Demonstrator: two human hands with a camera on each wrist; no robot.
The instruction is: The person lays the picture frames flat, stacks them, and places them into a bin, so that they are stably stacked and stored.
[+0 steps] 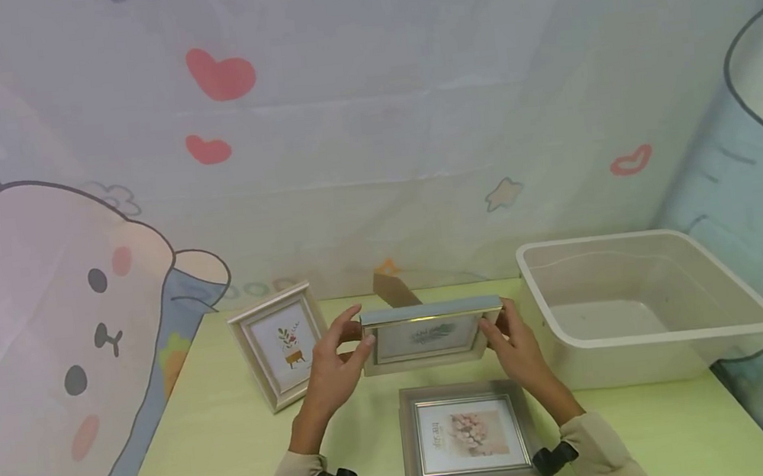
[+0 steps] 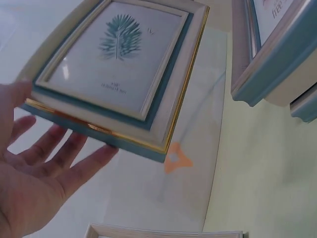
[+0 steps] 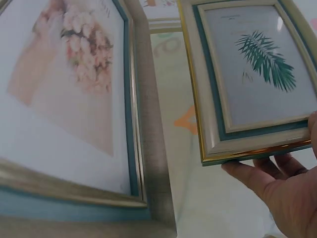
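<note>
Both hands hold a picture frame (image 1: 428, 362) with a green leaf print, tilted above the table. My left hand (image 1: 333, 365) grips its left end, thumb on the front and fingers along the outer edge (image 2: 74, 121). At the opposite end my right hand (image 1: 518, 347) grips it likewise, its fingertips (image 3: 237, 167) under the edge. Gold trim runs round its cream border. A brown support leg (image 1: 395, 290) sticks out behind it. Closer to me lies a wider frame (image 1: 465, 391) with a pink flower print, on top of another frame.
On the left a cream frame (image 1: 255, 357) with a potted plant print stands tilted on the yellow-green table (image 1: 194, 440). To the right is a large white plastic bin (image 1: 648, 358). A cartoon-printed cloth (image 1: 370, 116) hangs behind the table.
</note>
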